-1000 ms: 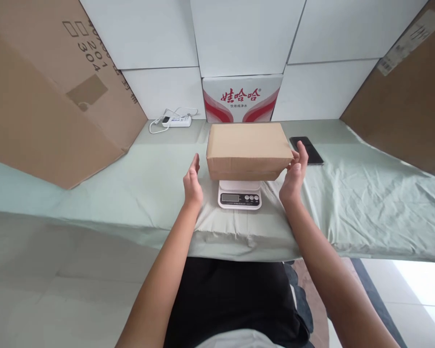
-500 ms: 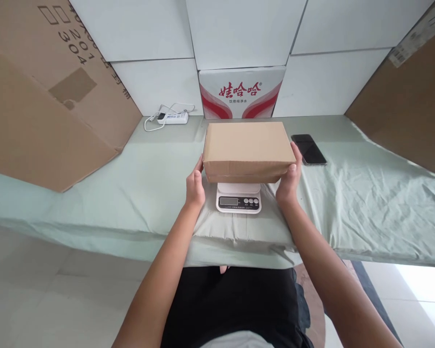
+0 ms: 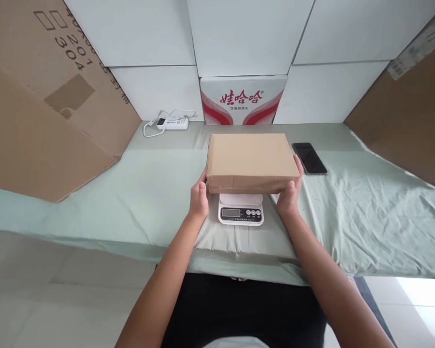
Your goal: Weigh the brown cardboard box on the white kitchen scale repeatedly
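Between my hands is a closed brown cardboard box point(image 3: 252, 157), its flat top facing up. My left hand point(image 3: 198, 197) grips the box's left side, with the thumb at the front corner and the fingers mostly hidden behind the side. On the right, my right hand point(image 3: 290, 193) holds the front right corner, its fingers along the side. Beneath the box is a white digital kitchen scale point(image 3: 241, 216). Its display and buttons show in front, while most of its plate is hidden by the box. Whether the box touches the plate, I cannot tell.
A black phone point(image 3: 310, 158) lies right of the box. At the back left rests a white power strip point(image 3: 173, 123) with a cable. A white-and-red carton point(image 3: 243, 101) stands against the wall. Large cardboard pieces flank the table at left point(image 3: 58, 130) and right point(image 3: 402, 121). Pale green cloth point(image 3: 159, 193) covers the table.
The whole view has shifted, so everything sits slightly lower in the picture. Both hands keep hold of the box over the scale, and the box has hardly moved relative to it.
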The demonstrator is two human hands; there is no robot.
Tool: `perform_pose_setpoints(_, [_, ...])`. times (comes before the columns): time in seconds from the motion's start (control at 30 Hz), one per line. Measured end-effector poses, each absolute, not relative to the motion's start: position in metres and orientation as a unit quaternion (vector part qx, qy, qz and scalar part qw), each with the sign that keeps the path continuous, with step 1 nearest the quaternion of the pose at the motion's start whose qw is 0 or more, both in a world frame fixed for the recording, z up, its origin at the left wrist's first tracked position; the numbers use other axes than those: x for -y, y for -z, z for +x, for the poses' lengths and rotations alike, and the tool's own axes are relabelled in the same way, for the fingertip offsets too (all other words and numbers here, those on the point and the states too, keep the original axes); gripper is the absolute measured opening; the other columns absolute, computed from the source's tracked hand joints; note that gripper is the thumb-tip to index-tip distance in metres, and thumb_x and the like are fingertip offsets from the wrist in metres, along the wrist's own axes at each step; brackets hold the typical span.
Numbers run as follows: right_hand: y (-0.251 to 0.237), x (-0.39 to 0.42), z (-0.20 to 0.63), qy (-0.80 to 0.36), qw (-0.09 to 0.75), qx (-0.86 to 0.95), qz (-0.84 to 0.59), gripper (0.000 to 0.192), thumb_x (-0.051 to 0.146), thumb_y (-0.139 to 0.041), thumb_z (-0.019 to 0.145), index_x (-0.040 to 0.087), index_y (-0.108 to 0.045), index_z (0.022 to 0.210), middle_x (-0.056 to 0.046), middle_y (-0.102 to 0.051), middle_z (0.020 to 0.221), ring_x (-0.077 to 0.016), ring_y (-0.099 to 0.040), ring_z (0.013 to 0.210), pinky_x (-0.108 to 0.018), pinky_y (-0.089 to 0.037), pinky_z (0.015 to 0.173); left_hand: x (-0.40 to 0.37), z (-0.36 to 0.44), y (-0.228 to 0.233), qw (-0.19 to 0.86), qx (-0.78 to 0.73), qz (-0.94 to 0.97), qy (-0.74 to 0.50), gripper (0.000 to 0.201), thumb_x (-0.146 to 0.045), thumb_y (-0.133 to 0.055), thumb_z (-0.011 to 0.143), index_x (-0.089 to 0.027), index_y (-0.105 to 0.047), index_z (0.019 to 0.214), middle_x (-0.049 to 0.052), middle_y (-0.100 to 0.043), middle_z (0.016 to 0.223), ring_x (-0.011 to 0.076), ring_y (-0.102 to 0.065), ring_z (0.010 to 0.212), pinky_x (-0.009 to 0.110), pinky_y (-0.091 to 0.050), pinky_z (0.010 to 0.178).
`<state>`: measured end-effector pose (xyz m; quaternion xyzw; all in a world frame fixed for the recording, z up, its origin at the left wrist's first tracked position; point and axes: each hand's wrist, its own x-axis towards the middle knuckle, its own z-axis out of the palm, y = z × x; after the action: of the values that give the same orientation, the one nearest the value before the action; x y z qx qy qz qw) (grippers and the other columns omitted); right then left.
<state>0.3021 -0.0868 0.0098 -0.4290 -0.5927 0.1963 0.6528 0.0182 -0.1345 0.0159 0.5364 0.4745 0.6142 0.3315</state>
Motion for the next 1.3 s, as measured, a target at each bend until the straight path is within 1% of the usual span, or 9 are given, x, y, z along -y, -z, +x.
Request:
perform_pose_setpoints(0.1, [0.000, 0.090, 0.306, -0.217, 0.644, 0.601, -0.421, 0.090, 0.089, -0.044, 0.100, 0.040, -0.048, 0.175, -0.010, -0.059, 0.176, -0.0405, -0.050, 0.173, -0.069, -0.038, 0.144, 0.134, 0.018, -0.014, 0.328, -0.478, 0.532, -0.617, 0.089, -0.093, -0.036, 0.105, -0.030, -0.081, 0.147, 0.013, -0.086, 0.145, 0.0388, -0.066, 0.161, 0.054, -0.050, 0.140])
perform_pose_setpoints(0.23, [0.009, 0.095, 0.308, -0.241, 0.643, 0.601, -0.408, 0.086, 0.086, -0.050, 0.101, 0.042, -0.048, 0.175, -0.010, -0.060, 0.176, -0.0402, -0.052, 0.172, -0.072, -0.040, 0.143, 0.134, 0.017, -0.012, 0.322, -0.480, 0.533, -0.617, 0.086, -0.093, -0.037, 0.105, -0.031, -0.084, 0.141, 0.013, -0.086, 0.144, 0.0396, -0.066, 0.161, 0.055, -0.050, 0.140])
perform_pose_setpoints(0.4, [0.014, 0.098, 0.305, -0.239, 0.639, 0.599, -0.419, 0.087, 0.084, -0.054, 0.100, 0.034, -0.054, 0.172, -0.015, -0.060, 0.175, -0.0419, -0.049, 0.174, -0.074, -0.034, 0.146, 0.135, 0.016, -0.012, 0.322, -0.484, 0.531, -0.617, 0.088, -0.096, -0.038, 0.102, -0.029, -0.086, 0.133, 0.015, -0.087, 0.141, 0.0407, -0.065, 0.161, 0.056, -0.052, 0.138])
perform_pose_setpoints(0.6, [0.014, 0.098, 0.299, -0.231, 0.640, 0.599, -0.422, 0.086, 0.083, -0.052, 0.101, 0.031, -0.056, 0.169, -0.018, -0.064, 0.170, -0.0423, -0.050, 0.172, -0.076, -0.039, 0.142, 0.138, 0.018, -0.013, 0.321, -0.488, 0.519, -0.624, 0.090, -0.099, -0.042, 0.099, -0.026, -0.086, 0.130, 0.017, -0.087, 0.137, 0.0408, -0.066, 0.160, 0.054, -0.050, 0.139])
perform_pose_setpoints(0.8, [0.001, 0.097, 0.293, -0.236, 0.649, 0.589, -0.420, 0.100, 0.090, -0.060, 0.096, 0.020, -0.054, 0.168, -0.026, -0.060, 0.170, -0.0480, -0.052, 0.168, -0.073, -0.038, 0.142, 0.139, 0.017, -0.015, 0.355, -0.483, 0.502, -0.623, 0.092, -0.100, -0.047, 0.096, -0.023, -0.086, 0.127, 0.017, -0.088, 0.135, 0.0412, -0.069, 0.155, 0.053, -0.052, 0.135])
perform_pose_setpoints(0.9, [0.003, 0.092, 0.296, -0.215, 0.647, 0.596, -0.425, 0.104, 0.093, -0.058, 0.095, 0.024, -0.049, 0.171, -0.022, -0.055, 0.175, -0.0470, -0.051, 0.169, -0.071, -0.038, 0.143, 0.137, 0.015, -0.012, 0.364, -0.481, 0.499, -0.622, 0.088, -0.098, -0.048, 0.098, -0.024, -0.087, 0.124, 0.017, -0.087, 0.136, 0.0405, -0.071, 0.153, 0.052, -0.050, 0.136])
perform_pose_setpoints(1.07, [0.012, 0.082, 0.297, -0.153, 0.671, 0.598, -0.411, 0.090, 0.084, -0.058, 0.100, 0.035, -0.048, 0.175, -0.014, -0.055, 0.175, -0.0444, -0.056, 0.164, -0.070, -0.041, 0.142, 0.134, 0.015, -0.006, 0.363, -0.485, 0.485, -0.631, 0.083, -0.095, -0.049, 0.100, -0.026, -0.086, 0.130, 0.016, -0.086, 0.137, 0.0394, -0.069, 0.154, 0.052, -0.049, 0.137])
perform_pose_setpoints(1.17, [0.015, 0.078, 0.297, -0.151, 0.674, 0.602, -0.401, 0.085, 0.080, -0.058, 0.102, 0.041, -0.046, 0.176, -0.011, -0.056, 0.176, -0.0432, -0.058, 0.163, -0.070, -0.042, 0.141, 0.134, 0.015, -0.005, 0.355, -0.480, 0.494, -0.632, 0.084, -0.095, -0.049, 0.100, -0.027, -0.085, 0.134, 0.017, -0.085, 0.138, 0.0401, -0.068, 0.155, 0.053, -0.046, 0.140])
perform_pose_setpoints(1.3, [0.013, 0.078, 0.296, -0.174, 0.668, 0.596, -0.411, 0.087, 0.085, -0.057, 0.100, 0.043, -0.047, 0.175, -0.009, -0.056, 0.178, -0.0423, -0.053, 0.167, -0.072, -0.037, 0.145, 0.134, 0.017, -0.010, 0.320, -0.479, 0.515, -0.635, 0.088, -0.097, -0.048, 0.098, -0.026, -0.084, 0.137, 0.017, -0.084, 0.143, 0.0407, -0.065, 0.159, 0.054, -0.043, 0.142])
